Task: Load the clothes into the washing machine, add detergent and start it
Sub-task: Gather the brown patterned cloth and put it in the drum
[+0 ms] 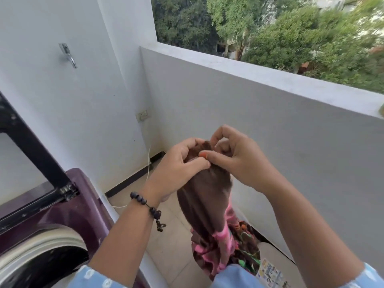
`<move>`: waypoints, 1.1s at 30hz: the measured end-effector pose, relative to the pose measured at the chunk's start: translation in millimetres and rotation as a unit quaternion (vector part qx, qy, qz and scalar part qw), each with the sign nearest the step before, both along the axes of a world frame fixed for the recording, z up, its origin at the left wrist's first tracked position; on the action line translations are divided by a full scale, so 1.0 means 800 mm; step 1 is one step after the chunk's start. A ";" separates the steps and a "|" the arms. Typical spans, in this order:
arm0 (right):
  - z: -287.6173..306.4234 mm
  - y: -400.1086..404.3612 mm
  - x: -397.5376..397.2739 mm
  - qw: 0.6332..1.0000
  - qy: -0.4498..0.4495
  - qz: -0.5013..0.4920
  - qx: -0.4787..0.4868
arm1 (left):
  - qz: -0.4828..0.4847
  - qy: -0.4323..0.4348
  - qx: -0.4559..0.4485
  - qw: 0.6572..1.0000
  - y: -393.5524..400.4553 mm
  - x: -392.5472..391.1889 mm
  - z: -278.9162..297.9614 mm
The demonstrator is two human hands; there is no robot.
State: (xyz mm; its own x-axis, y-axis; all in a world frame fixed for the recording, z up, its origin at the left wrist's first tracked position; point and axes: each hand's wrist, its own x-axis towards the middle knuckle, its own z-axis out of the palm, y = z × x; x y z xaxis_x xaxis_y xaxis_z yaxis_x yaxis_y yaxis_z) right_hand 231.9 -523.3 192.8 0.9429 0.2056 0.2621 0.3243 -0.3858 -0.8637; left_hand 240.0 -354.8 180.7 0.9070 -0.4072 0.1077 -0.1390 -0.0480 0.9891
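Observation:
A brown garment (204, 196) with pink and green patterned parts hangs in front of me, over the balcony floor. My left hand (178, 169) grips its top edge, thumb and fingers curled round the cloth. My right hand (234, 156) pinches the same top edge right beside it. The maroon top-loading washing machine (83, 206) stands at the lower left, its lid (27, 142) raised and the drum opening (47, 254) showing. No detergent is in view.
A white tub (276, 258) sits on the floor below the garment at the lower right. The balcony parapet (249, 84) runs across the back, with trees beyond. A wall socket (143, 115) with a cord (148, 163) and a metal hook (68, 56) are on the left wall.

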 end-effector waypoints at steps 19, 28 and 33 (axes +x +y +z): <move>-0.114 0.016 0.002 0.942 0.208 0.170 -0.201 | 0.124 -0.220 -0.071 0.965 0.102 0.004 0.079; -0.058 0.071 -0.007 0.985 0.088 0.121 0.089 | 0.036 -0.207 0.056 0.976 0.088 -0.020 0.071; -0.025 0.081 -0.007 0.943 0.143 0.209 0.216 | 0.073 -0.254 0.143 0.954 0.082 -0.019 0.062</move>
